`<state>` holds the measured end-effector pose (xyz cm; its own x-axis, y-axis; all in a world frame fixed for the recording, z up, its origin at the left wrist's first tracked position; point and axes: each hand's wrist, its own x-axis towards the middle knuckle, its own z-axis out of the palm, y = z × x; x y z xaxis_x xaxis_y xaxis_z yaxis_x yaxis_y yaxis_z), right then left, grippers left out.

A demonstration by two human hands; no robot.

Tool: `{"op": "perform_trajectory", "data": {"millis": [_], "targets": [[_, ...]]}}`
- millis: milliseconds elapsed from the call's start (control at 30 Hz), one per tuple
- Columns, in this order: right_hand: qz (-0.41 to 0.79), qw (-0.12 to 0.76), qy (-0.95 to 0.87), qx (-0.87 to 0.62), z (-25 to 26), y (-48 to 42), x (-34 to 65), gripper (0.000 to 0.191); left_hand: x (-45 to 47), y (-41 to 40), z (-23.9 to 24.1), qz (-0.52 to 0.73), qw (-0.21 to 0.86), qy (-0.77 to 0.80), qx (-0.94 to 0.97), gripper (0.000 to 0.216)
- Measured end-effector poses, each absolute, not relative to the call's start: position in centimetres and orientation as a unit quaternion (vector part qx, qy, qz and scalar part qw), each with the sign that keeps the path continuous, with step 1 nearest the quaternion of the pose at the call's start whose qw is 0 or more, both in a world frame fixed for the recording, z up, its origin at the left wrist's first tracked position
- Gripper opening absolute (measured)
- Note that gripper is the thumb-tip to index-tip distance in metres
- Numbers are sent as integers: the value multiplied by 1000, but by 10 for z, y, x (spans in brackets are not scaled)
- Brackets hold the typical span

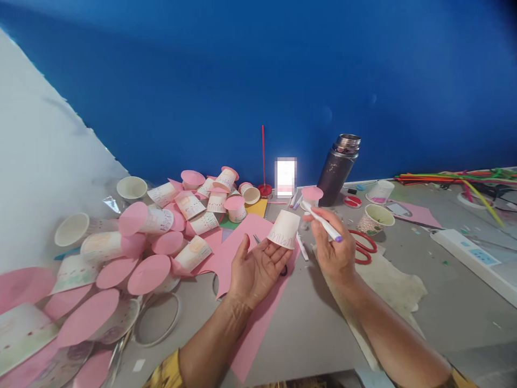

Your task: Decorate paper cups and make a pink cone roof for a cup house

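Note:
My left hand is palm up, thumb out to the side. On its fingers rests a white paper cup, upside down, with purple strokes drawn near its rim. My right hand grips a white marker with a purple end, its other end near the cup but apart from it. Under my left hand lies pink paper. Another white marker lies between the hands. Red-handled scissors sit just right of my right hand, by a pale cloth.
Decorated paper cups with pink discs crowd the left side. A dark flask stands at the back. A roll of tape lies front left. To the right are a green-patterned cup, a power strip and coloured pipe cleaners.

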<state>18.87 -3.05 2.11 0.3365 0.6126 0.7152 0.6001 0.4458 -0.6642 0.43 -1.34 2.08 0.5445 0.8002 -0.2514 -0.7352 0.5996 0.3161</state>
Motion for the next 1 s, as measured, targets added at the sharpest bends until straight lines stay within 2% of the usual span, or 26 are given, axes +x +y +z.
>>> {"op": "perform_trajectory", "data": {"millis": [133,267,400,600,767,900,1000], "targets": [[100,606,-567,-548,22,-21,199,35,3,-13,18,397,895,187,83,73],[215,584,-568,-539,24,-19,203,37,3,-12,17,373,902,209,68,72],[243,605,-538,-535,27,-20,204,38,5,-14,17,381,896,202,104,65],[252,626,-490,-552,28,-17,203,37,12,-30,12,404,826,198,340,59],[182,649,-498,-546,28,-22,200,39,12,-30,17,413,846,158,298,63],[88,651,-564,-501,30,-34,194,19,8,-22,21,443,856,142,225,56],[1,618,-668,-415,32,-40,187,16,6,-20,20,464,851,135,204,48]]}}
